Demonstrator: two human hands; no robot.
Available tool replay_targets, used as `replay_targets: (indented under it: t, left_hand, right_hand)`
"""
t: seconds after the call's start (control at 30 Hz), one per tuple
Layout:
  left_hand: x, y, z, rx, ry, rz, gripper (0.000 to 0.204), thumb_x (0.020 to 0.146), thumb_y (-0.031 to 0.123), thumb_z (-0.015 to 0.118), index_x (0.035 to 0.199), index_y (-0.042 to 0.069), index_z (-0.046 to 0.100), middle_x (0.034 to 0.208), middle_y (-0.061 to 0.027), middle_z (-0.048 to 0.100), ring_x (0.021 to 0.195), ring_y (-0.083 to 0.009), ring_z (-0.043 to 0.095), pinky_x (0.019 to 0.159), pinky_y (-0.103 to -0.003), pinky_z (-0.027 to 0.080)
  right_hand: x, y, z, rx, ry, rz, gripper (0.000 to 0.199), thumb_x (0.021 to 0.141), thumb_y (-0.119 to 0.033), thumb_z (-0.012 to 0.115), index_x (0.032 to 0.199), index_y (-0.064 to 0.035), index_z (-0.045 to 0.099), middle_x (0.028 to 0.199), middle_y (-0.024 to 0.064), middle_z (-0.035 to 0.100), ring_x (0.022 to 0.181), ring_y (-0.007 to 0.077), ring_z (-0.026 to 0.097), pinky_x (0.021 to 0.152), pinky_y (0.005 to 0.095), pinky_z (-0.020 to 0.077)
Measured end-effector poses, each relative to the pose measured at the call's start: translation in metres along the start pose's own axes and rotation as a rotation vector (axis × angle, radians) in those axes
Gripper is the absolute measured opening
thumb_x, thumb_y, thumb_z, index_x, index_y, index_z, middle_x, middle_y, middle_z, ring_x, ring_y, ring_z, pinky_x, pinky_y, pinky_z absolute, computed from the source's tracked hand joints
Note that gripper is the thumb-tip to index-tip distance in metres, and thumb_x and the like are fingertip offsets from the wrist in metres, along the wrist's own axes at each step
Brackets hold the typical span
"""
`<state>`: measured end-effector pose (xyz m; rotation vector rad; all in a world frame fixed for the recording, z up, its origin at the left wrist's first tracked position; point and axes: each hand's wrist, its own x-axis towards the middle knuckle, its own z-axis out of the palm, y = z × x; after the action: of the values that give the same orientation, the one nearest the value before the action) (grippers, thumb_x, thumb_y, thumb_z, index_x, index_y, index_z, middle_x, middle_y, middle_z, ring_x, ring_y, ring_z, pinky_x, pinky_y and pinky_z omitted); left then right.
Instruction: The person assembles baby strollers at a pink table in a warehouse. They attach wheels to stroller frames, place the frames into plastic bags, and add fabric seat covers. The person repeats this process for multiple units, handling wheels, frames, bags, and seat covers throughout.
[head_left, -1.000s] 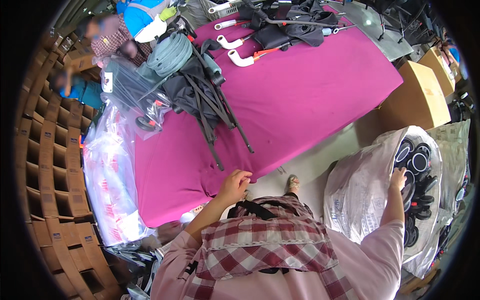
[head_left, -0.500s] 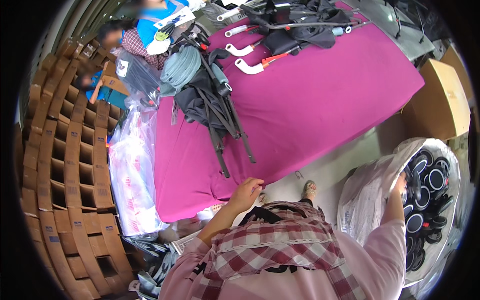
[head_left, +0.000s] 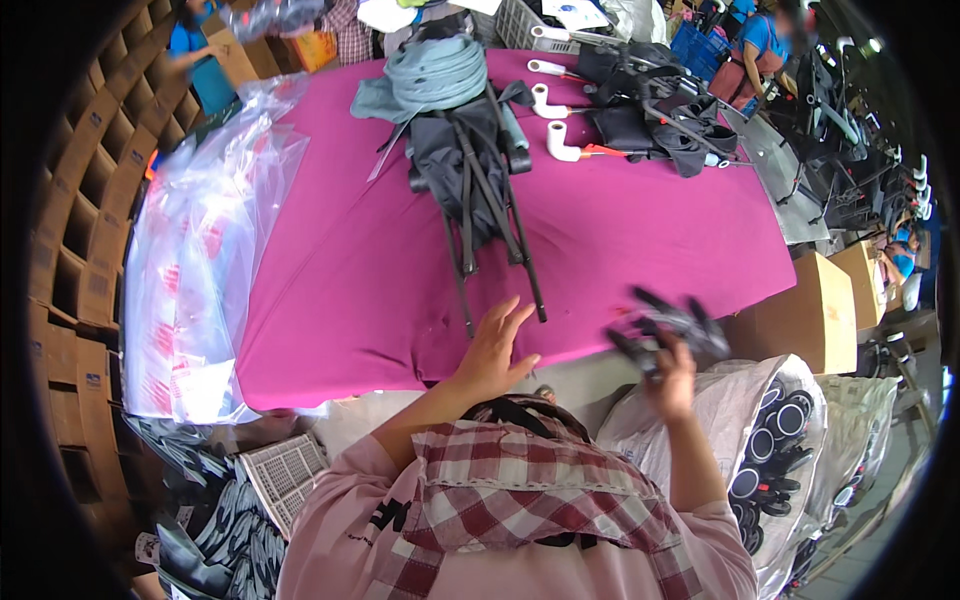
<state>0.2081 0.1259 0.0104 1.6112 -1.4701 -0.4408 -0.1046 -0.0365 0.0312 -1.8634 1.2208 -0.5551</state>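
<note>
My right hand [head_left: 672,385] is closed around a black wheel assembly [head_left: 690,330], blurred by motion, over the table's front edge. My left hand [head_left: 490,355] is empty, its fingers apart, just in front of the thin dark leg tubes of a folded stroller [head_left: 465,170]. That stroller lies on the magenta-covered table [head_left: 640,240], legs toward me, with dark fabric hanging among its tubes. A grey-green, ringed fabric bundle [head_left: 435,75] rests at its far end. To my right, a white sack [head_left: 645,405] holds several black wheels [head_left: 762,443] with pale rings.
More folded frames with white curved handles [head_left: 563,143] lie on the table's far right. Clear plastic bags [head_left: 190,270] drape its left side. Cardboard boxes [head_left: 795,310] stand at right, stacked cartons [head_left: 75,215] at left. A crate [head_left: 283,480] and grey parts are low left. Co-workers stand beyond.
My right hand has come out of the wheel sack and swung left with a wheel assembly. My left hand has opened near the stroller legs. The whole view has shifted toward the right.
</note>
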Motion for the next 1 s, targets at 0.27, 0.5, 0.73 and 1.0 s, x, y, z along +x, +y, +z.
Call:
replay_targets:
  t: [0.27,0.5,0.73,1.0]
  left_hand:
    - [-0.032,-0.061,-0.075,-0.300,0.056,-0.420,0.043,0.088,0.010,0.070,0.129,0.007,0.057,0.106,-0.0185,0.071,0.091,-0.0309,0.072,0.081,-0.039,0.056]
    - [-0.045,-0.108,-0.071,-0.043,0.491,-0.383,0.063,0.092,0.013,0.067,0.145,-0.003,0.036,0.119,-0.0233,0.063,0.104,-0.0304,0.066,0.083,-0.038,0.055]
    - [-0.064,-0.159,0.006,-0.186,0.015,-0.608,0.068,0.102,0.023,0.059,0.153,-0.004,0.023,0.123,-0.0176,0.058,0.099,-0.0222,0.067,0.079,-0.033,0.058]
    - [-0.019,-0.158,-0.024,-0.410,0.143,-1.045,0.060,0.103,0.032,0.059,0.144,-0.003,0.034,0.109,-0.0141,0.061,0.088,-0.0180,0.068,0.075,-0.031,0.058]
  right_hand:
    - [0.027,-0.136,0.126,-0.521,-0.387,-0.703,0.041,0.083,0.001,0.065,0.123,-0.0066,0.062,0.134,0.0181,0.056,0.125,0.0422,0.054,0.108,0.0466,0.0442]
    - [0.068,-0.101,0.212,0.266,0.274,-0.415,0.057,0.092,0.010,0.056,0.145,-0.0003,0.039,0.131,0.0095,0.054,0.113,0.0199,0.053,0.096,0.0362,0.0450]
    - [0.081,-0.059,0.186,-0.287,-0.058,-0.524,0.048,0.078,-0.001,0.072,0.125,-0.0062,0.061,0.127,0.0228,0.057,0.120,0.0426,0.054,0.100,0.0481,0.0474]
    - [0.134,-0.013,0.208,0.159,-0.522,0.337,0.066,0.093,-0.033,0.073,0.138,0.0049,0.045,0.109,0.0236,0.066,0.102,0.0358,0.066,0.094,0.0408,0.0506]
